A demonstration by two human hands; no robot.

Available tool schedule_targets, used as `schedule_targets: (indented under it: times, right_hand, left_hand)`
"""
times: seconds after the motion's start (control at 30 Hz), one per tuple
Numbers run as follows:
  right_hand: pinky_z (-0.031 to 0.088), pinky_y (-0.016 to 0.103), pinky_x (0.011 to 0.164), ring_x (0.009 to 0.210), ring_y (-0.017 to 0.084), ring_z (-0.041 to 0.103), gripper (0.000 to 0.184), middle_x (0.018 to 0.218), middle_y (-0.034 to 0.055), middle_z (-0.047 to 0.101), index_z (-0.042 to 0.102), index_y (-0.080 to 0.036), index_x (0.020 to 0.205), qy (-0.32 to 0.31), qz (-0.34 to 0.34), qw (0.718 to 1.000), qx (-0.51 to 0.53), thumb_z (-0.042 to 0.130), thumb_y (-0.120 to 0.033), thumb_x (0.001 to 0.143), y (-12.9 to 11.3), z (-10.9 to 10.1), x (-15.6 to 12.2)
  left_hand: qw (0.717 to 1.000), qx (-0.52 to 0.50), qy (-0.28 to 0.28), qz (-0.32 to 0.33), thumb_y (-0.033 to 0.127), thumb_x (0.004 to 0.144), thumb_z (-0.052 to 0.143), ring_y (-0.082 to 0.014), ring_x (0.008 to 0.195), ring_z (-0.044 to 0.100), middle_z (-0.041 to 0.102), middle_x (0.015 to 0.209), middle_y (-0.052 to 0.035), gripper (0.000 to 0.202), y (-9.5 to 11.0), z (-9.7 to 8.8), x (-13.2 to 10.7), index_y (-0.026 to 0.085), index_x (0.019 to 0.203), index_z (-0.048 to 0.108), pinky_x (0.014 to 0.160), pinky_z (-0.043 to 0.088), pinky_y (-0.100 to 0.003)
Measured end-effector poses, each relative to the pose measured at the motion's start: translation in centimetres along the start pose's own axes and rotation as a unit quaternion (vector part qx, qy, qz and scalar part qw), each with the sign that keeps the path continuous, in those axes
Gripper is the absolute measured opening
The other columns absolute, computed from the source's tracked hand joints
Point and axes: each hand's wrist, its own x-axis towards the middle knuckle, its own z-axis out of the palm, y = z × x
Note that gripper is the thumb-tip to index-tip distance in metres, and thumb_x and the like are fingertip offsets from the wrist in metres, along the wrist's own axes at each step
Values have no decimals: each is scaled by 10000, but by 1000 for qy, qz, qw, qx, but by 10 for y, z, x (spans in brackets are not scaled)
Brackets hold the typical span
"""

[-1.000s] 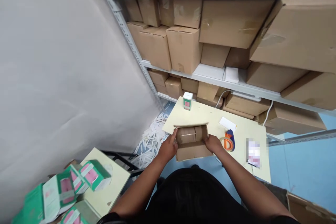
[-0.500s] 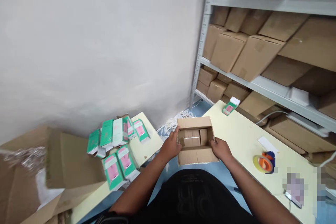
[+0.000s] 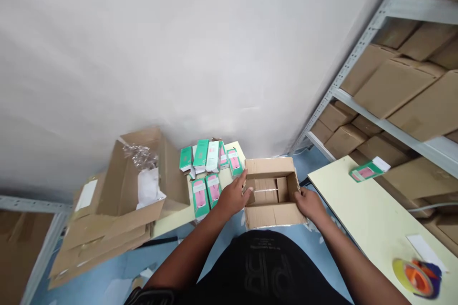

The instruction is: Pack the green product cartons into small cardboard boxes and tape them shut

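Note:
An open cardboard box (image 3: 270, 217) is held in front of my body, its flaps spread and its inside facing up. My left hand (image 3: 233, 196) grips its left side, thumb over the edge. On the opposite side my right hand (image 3: 310, 205) is closed round the wall, with its thumb near the rim. Only bare cardboard shows inside the box. Just beyond my left hand lie several green and pink packages (image 3: 201, 198) on a pale table (image 3: 175, 221).
A large open carton (image 3: 175, 176) with crumpled clear plastic stands at left, above flattened cardboard (image 3: 103, 248). To the right, another table (image 3: 352, 205) bears a green package (image 3: 368, 171) and a tape roll (image 3: 415, 279). Metal shelving (image 3: 368, 109) with cardboard boxes rises behind it.
The view has swung left, bringing the large carton and left table further into sight. Both hands still hold the cardboard box, which has moved along with my body toward the left table.

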Motion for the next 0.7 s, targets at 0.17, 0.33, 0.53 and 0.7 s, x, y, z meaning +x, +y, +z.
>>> schedule_targets:
  times: [0.17,0.33,0.53,0.7]
  right_hand:
    - [381,296,710,878,262,678,369,956,183,760,746,-119,956,-48,-100,991,-81,437,-317,929,-25,-6,32]
    - [384,285,704,905,258,675,356,980,180,759,728,-142,907,-114,-187,971,-98,424,-326,923,-60,9,58]
    - [381,272,660,812,238,666,336,839,136,740,691,-166,787,-185,-214,956,-79,414,-318,902,-104,43,49]
    - [379,276,653,813,245,669,347,838,127,739,692,-169,780,-203,-222,950,-79,423,-351,900,-130,71,24]
  left_hand:
    - [991,105,36,-71,490,1005,460,-258,986,710,746,1110,-91,649,-2,-26,-28,206,1578,348,802,518,-326]
    - [954,141,206,-168,452,1004,481,-216,1007,710,757,1153,-78,447,-13,-61,-83,215,1361,608,856,516,-295]
    - [892,137,334,-273,394,973,507,-202,934,717,779,1022,-45,321,-54,-129,-150,235,1164,710,869,521,-280]
    - [907,146,210,-335,389,961,504,-239,1102,683,747,1168,-83,411,-133,-183,-158,209,1308,631,939,507,-308]
